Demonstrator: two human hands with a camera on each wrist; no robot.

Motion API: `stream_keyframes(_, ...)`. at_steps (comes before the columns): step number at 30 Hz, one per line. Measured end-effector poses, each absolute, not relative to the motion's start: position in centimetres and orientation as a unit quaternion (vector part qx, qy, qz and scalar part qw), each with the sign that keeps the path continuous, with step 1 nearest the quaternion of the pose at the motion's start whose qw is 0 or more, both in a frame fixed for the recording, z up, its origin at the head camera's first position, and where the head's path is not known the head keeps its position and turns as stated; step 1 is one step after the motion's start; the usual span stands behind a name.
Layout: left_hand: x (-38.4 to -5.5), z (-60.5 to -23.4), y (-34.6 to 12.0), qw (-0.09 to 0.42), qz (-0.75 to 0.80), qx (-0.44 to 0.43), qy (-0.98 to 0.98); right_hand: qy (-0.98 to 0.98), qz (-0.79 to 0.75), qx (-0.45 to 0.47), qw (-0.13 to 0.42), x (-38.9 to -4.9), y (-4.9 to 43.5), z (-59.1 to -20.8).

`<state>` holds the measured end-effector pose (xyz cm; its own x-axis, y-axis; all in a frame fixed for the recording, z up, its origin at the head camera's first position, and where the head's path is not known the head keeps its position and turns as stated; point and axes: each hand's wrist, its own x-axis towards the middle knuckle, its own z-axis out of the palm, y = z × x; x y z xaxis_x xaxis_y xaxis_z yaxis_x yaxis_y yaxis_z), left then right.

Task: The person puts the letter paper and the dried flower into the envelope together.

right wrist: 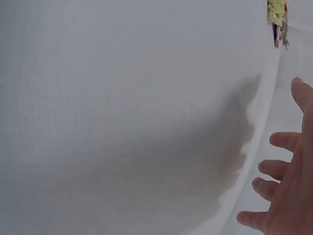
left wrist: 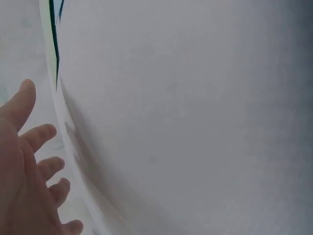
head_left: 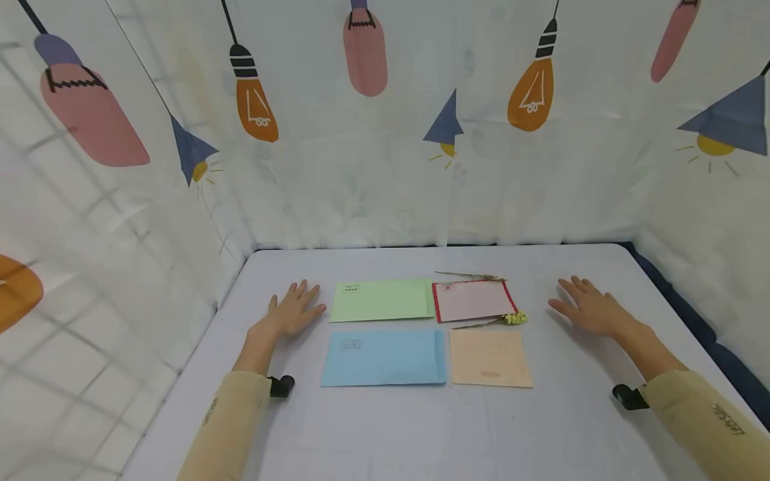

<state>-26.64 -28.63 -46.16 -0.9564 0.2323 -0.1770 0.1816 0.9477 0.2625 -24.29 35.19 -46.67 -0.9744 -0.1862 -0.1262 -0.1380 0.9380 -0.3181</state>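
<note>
My left hand (head_left: 292, 312), fingers spread, is just left of a green envelope (head_left: 381, 300) and holds nothing. Across the table my right hand (head_left: 592, 308) is spread too, right of a pink card (head_left: 472, 300) with red edges. In the right wrist view the right hand (right wrist: 288, 181) appears a little above the cloth, its shadow below. Below the green envelope lies a blue envelope (head_left: 383, 359), with a tan envelope (head_left: 490, 358) beside it. A stem with yellow flowers (head_left: 515, 318) pokes out at the card's lower edge, and thin dried stems (head_left: 472, 275) lie along its top.
A white cloth covers the table (head_left: 421, 434). White curtains (head_left: 385, 187) printed with lamps and bulbs hang behind and at the sides. A black strap piece (head_left: 281, 386) sits at the left cuff, and another black strap piece (head_left: 629, 397) at the right cuff.
</note>
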Motion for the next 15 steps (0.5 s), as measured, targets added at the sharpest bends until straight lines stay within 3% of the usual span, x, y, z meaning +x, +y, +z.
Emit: stream_keyframes(15,-26.0,-44.8,-27.1,0.091,0.119,0.122,0.981,0.976,-0.19,-0.094,0.037,-24.2,33.8,-46.3)
